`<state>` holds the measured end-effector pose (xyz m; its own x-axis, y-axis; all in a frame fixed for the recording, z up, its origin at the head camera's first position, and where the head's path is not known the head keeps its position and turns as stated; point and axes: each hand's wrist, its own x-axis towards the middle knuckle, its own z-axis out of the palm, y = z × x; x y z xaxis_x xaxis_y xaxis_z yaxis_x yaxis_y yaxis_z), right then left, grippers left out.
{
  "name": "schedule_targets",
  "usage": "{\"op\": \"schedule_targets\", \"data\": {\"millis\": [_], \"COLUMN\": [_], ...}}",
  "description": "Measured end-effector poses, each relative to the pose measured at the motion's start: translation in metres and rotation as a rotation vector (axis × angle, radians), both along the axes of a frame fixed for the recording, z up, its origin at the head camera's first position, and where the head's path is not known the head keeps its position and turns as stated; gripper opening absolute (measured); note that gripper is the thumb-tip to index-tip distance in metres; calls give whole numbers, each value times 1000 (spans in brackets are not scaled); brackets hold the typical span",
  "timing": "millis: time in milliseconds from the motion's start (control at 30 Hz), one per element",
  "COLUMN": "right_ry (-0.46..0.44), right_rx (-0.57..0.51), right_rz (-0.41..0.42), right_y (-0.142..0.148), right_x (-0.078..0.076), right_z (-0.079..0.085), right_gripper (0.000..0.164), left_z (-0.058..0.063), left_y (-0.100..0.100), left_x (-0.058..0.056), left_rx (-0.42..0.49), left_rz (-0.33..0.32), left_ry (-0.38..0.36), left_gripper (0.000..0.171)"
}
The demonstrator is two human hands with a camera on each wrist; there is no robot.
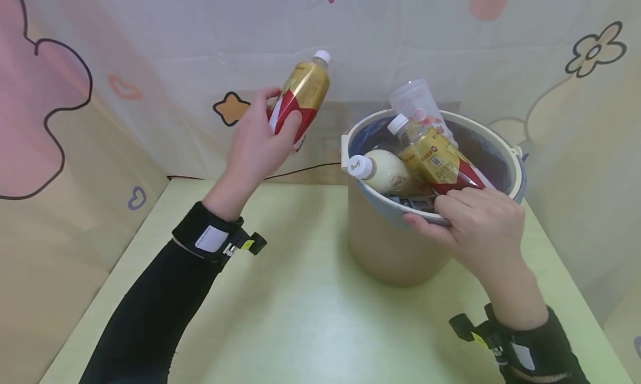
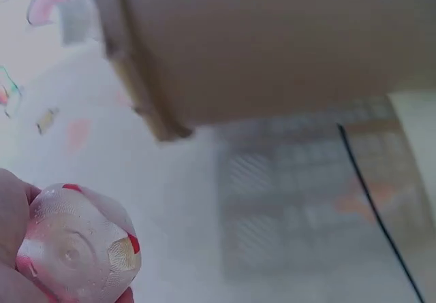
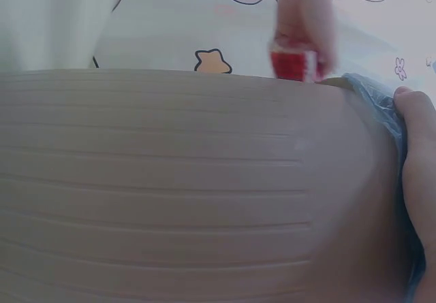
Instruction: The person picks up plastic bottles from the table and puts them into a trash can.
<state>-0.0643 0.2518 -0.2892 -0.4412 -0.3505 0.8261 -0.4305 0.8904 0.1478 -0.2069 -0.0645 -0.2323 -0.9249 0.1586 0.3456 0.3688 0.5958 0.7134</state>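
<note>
My left hand [image 1: 260,136] grips a plastic bottle [image 1: 305,92] with a gold and red label and white cap, held tilted in the air left of the trash bin [image 1: 395,245]. The left wrist view shows that bottle's clear base [image 2: 71,248]. My right hand [image 1: 483,228] holds the bin's front right rim, thumb outside and fingers curled over the edge. A blue liner bag [image 3: 381,105] covers the rim there. Inside the bin lie a second gold and red bottle [image 1: 440,158], a cream-coloured bottle [image 1: 390,172] with a white cap, and a clear plastic cup [image 1: 418,100].
The bin stands tilted on a pale green table [image 1: 280,317], near its back right. Behind hangs a patterned curtain [image 1: 200,39]. A thin dark cable [image 1: 300,170] runs along the table's back edge.
</note>
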Motion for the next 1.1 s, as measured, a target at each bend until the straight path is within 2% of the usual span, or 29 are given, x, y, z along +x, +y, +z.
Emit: {"op": "schedule_targets", "data": {"millis": [100, 200, 300, 433, 600, 767, 967, 1100], "right_ry": [-8, -13, -25, -39, -30, -30, -36, -28], "right_rx": [3, 1, 1, -4, -3, -1, 1, 0], "right_rz": [-3, 2, 6, 17, 25, 18, 16, 12], "right_y": [0, 0, 0, -1, -1, 0, -1, 0], "right_x": [0, 1, 1, 2, 2, 1, 1, 1], "right_z": [1, 1, 2, 3, 3, 1, 1, 1], "right_gripper": [75, 75, 75, 75, 74, 73, 73, 74], "left_z": [20, 34, 43, 50, 55, 49, 42, 40], "left_y": [14, 28, 41, 58, 78, 93, 98, 100], "left_x": [6, 12, 17, 21, 19, 12, 5, -2], "left_rx": [11, 34, 20, -59, -153, -194, -286, -312], "left_rz": [-79, -171, -249, -319, -329, -335, -314, -323], "left_ry": [5, 26, 64, 133, 182, 208, 262, 255], "left_gripper": [63, 62, 62, 63, 62, 58, 58, 59]}}
